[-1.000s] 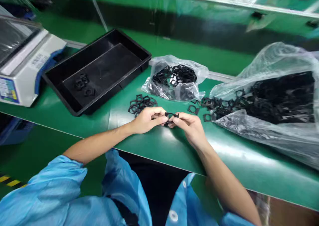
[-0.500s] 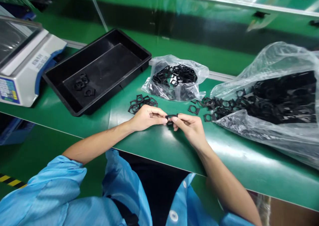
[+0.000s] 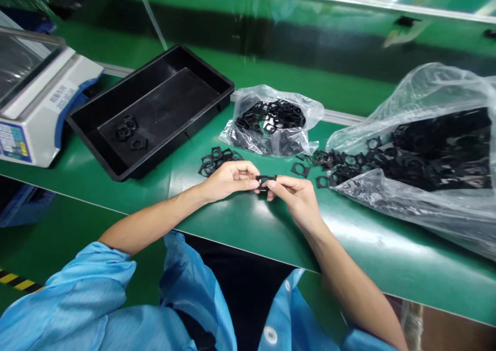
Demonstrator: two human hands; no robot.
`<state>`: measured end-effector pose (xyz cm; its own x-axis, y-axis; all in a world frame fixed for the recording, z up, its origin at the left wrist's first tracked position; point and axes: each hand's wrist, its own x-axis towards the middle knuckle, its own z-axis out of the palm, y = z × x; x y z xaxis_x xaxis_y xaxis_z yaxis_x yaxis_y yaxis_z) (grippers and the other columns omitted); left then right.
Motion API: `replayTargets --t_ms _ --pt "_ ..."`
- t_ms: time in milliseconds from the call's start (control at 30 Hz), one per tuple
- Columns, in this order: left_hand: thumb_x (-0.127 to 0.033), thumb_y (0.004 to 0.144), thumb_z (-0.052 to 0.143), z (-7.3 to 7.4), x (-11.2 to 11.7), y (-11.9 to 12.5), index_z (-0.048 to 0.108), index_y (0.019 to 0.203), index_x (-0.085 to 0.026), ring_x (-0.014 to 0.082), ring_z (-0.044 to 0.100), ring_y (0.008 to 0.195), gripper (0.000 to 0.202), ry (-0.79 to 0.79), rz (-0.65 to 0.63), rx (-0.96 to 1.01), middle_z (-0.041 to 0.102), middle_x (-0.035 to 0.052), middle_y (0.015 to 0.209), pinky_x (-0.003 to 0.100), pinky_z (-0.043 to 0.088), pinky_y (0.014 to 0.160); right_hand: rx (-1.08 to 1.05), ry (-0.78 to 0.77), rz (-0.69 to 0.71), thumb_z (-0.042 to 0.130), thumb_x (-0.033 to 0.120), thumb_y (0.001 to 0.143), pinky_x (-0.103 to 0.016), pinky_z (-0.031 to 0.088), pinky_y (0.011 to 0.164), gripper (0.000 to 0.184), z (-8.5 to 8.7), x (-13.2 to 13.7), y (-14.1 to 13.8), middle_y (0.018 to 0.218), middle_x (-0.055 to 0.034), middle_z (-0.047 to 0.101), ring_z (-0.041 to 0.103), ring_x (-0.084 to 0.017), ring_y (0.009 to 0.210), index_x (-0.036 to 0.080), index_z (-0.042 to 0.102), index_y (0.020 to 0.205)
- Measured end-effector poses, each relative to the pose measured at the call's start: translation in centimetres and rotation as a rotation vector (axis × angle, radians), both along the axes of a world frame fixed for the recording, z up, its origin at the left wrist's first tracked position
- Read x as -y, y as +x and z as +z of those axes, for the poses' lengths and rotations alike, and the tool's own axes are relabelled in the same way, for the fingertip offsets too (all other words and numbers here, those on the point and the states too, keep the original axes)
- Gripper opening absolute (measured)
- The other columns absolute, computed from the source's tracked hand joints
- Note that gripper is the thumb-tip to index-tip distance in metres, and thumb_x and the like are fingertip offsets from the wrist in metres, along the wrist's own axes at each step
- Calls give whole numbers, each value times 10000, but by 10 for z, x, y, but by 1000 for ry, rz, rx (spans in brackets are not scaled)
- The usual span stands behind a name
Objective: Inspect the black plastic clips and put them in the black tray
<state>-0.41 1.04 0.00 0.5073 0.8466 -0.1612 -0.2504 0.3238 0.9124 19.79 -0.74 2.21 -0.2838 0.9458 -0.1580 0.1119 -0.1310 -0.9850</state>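
Between my fingertips, above the green table, is a small black plastic ring part with a round opening. My left hand pinches its left side, and my right hand grips its right side. Both hands are closed on it; the fingers cover part of its lower edge. Just behind my left hand lies a small heap of similar black ring parts. Beyond my right hand, a few loose ring parts lie near the mouth of a large clear bag.
A black tray with several ring parts inside stands at the left, beside a white and blue scale. A smaller clear bag of black parts lies behind my hands. The large bag spills parts onto the table at the right.
The ring part has tilted between my fingers, so its opening now shows more. Both hands stay in nearly the same place.
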Motion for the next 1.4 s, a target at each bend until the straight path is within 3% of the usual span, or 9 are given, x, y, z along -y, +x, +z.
replayTargets --t_ms 167,300,467,567,700,800,1000,1233,1400 --pt "-445 755 850 -3 3 2 646 826 -130 128 703 626 382 82 102 -77 682 2 657 216 537 640 66 70 -65 736 538 836 -257 441 574 433 -1 1 -4 583 -2 616 546 -126 546 177 653 611" --pt "-436 755 849 -3 4 4 655 883 -134 115 694 677 382 112 120 -114 688 10 733 210 540 681 78 76 -75 723 551 843 -255 446 581 426 -5 0 -3 594 1 624 552 -127 557 179 644 650" --pt "-424 788 820 1 3 4 720 1058 -139 92 643 752 404 156 89 -108 698 33 869 191 525 714 93 45 65 694 609 844 -250 457 571 481 -7 -2 -2 603 -5 629 564 -130 574 179 628 638" --pt "-416 791 816 2 4 3 726 1020 -127 89 624 686 379 123 10 -98 678 18 784 200 526 681 2 -46 80 692 674 810 -261 497 579 516 -5 -4 -3 632 -12 642 574 -132 572 181 647 662" --pt "-422 748 847 -1 4 4 658 920 -134 116 677 684 386 45 82 -99 683 11 757 225 551 692 -82 -81 40 793 651 719 -278 541 655 478 -6 -5 -2 741 -25 685 617 -144 649 187 705 792" --pt "-433 732 857 -2 3 4 603 865 -146 136 707 706 406 14 125 -102 683 6 748 242 561 717 -36 27 3 798 597 749 -290 552 709 410 -8 -4 -1 863 -48 691 648 -169 757 199 726 821" --pt "-429 722 864 -2 4 3 602 837 -148 109 676 698 401 81 138 -147 652 -12 755 220 532 711 157 248 -26 701 466 892 -274 513 681 303 -9 0 -1 786 -35 636 598 -157 732 200 705 748" --pt "-428 705 869 -4 3 6 599 828 -146 111 692 693 409 112 218 -138 684 0 752 219 548 704 -35 89 -62 820 549 752 -299 587 741 375 -13 1 -2 905 -52 713 682 -180 791 204 760 889" --pt "-337 682 896 -3 4 6 643 892 -140 82 666 678 383 88 175 -147 704 9 786 196 540 705 -25 98 -119 823 567 740 -326 612 793 375 -14 0 -2 922 -65 732 709 -197 828 216 795 868"
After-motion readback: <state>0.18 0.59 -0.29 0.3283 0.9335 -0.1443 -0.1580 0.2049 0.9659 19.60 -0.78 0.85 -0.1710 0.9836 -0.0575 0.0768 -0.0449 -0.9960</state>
